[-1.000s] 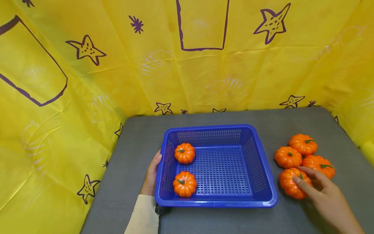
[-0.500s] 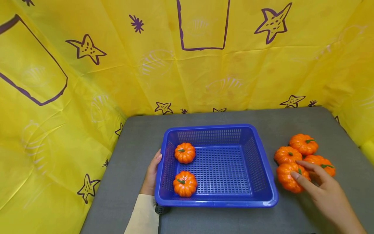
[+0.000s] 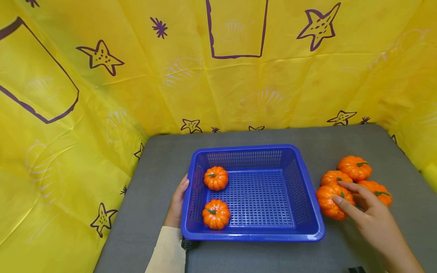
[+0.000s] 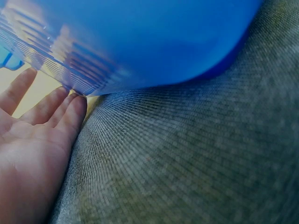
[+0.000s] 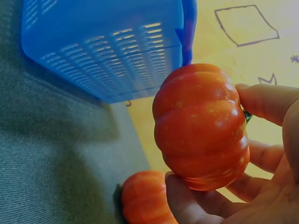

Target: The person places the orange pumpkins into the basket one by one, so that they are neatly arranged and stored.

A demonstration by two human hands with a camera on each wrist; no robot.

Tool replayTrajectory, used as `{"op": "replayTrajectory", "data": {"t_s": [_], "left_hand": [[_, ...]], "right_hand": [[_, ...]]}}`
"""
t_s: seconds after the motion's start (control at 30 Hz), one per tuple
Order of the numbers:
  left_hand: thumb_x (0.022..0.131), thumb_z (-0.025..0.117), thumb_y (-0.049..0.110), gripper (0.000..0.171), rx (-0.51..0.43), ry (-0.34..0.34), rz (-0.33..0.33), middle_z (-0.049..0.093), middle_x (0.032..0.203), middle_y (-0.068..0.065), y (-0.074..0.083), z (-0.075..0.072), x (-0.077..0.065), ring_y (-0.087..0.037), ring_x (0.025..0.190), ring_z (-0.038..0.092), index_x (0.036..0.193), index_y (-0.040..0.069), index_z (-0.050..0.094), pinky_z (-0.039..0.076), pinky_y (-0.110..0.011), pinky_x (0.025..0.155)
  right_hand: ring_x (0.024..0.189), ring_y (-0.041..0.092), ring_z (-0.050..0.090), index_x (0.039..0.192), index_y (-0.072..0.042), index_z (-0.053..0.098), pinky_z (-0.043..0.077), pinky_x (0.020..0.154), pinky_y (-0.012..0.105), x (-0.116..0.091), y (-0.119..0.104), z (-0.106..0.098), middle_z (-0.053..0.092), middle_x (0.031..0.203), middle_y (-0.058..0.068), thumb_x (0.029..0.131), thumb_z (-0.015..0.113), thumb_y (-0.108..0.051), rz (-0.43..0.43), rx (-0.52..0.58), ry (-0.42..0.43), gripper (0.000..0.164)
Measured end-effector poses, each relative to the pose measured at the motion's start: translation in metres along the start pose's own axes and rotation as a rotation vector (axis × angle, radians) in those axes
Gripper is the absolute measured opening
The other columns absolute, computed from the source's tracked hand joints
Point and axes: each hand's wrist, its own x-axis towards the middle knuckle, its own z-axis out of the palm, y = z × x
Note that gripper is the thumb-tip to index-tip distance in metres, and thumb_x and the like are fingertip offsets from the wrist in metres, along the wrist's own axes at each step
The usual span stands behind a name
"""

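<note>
My right hand (image 3: 372,218) pinches a small orange toy pumpkin (image 3: 332,203) with a green stem, beside the right wall of the blue basket (image 3: 252,237). In the right wrist view this pumpkin (image 5: 201,126) is off the table, held between thumb and fingers. My left hand (image 3: 177,204) touches the basket's left side; in the left wrist view its fingertips (image 4: 74,105) lie against the slotted wall, fairly straight. Inside the basket, along its left side, sit two more pumpkins, one at the back (image 3: 216,178) and one in front (image 3: 216,215).
Three other pumpkins lie grouped on the grey table (image 3: 256,258) right of the basket: a rear one (image 3: 353,168), a left one (image 3: 332,176) partly hidden, and a right one (image 3: 375,191) behind the fingers. Yellow patterned cloth (image 3: 232,83) walls the back and sides.
My right hand has lifted the front pumpkin and carried it left and slightly up, toward the basket. The left hand and the basket stay where they were.
</note>
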Motion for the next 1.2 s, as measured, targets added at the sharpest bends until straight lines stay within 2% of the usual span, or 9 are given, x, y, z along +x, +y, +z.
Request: {"op": "replayTrajectory", "data": {"t_s": [0.2,0.4,0.6,1.03,1.2], "left_hand": [[0.113,0.039,0.042,0.063,0.005,0.003,0.001,0.043,0.166,-0.016,-0.001,-0.001,0.000,-0.032,0.139,0.055,0.172,0.022,0.030,0.048,-0.051,0.112],[0.113,0.039,0.041,0.064,-0.003,0.001,-0.002,0.043,0.166,-0.015,-0.001,-0.001,0.001,-0.032,0.139,0.055,0.172,0.022,0.030,0.048,-0.051,0.112],[0.112,0.039,0.042,0.063,-0.004,0.004,-0.006,0.042,0.166,-0.016,0.000,0.000,0.001,-0.033,0.139,0.054,0.172,0.023,0.031,0.048,-0.051,0.112],[0.112,0.038,0.041,0.063,-0.004,0.006,-0.005,0.042,0.166,-0.016,0.000,0.001,0.002,-0.033,0.140,0.054,0.172,0.022,0.030,0.047,-0.051,0.113],[0.112,0.038,0.041,0.063,-0.003,-0.002,-0.006,0.041,0.167,-0.017,0.001,0.001,0.001,-0.033,0.140,0.054,0.172,0.022,0.030,0.047,-0.051,0.113]], "right_hand": [[0.099,-0.005,0.064,0.146,-0.007,0.063,0.048,0.078,0.011,0.001,-0.006,0.000,0.066,0.119,-0.025,0.104,0.076,-0.013,0.014,0.034,0.004,0.045],[0.104,-0.008,0.065,0.148,-0.008,0.063,0.049,0.081,0.010,0.005,-0.010,-0.002,0.063,0.130,-0.020,0.104,0.074,-0.008,-0.012,0.079,0.003,0.045],[0.108,-0.009,0.063,0.148,-0.006,0.063,0.049,0.084,0.009,0.008,-0.014,-0.003,0.061,0.137,-0.021,0.104,0.074,-0.006,-0.049,0.076,0.008,0.045],[0.107,0.000,0.067,0.148,-0.003,0.063,0.051,0.085,0.011,0.014,-0.027,0.003,0.068,0.129,-0.015,0.104,0.072,-0.001,-0.114,0.110,-0.024,0.045],[0.100,0.003,0.068,0.148,-0.004,0.063,0.053,0.080,0.013,0.017,-0.032,0.005,0.069,0.125,-0.016,0.103,0.072,0.002,-0.115,0.120,-0.028,0.046]]}}
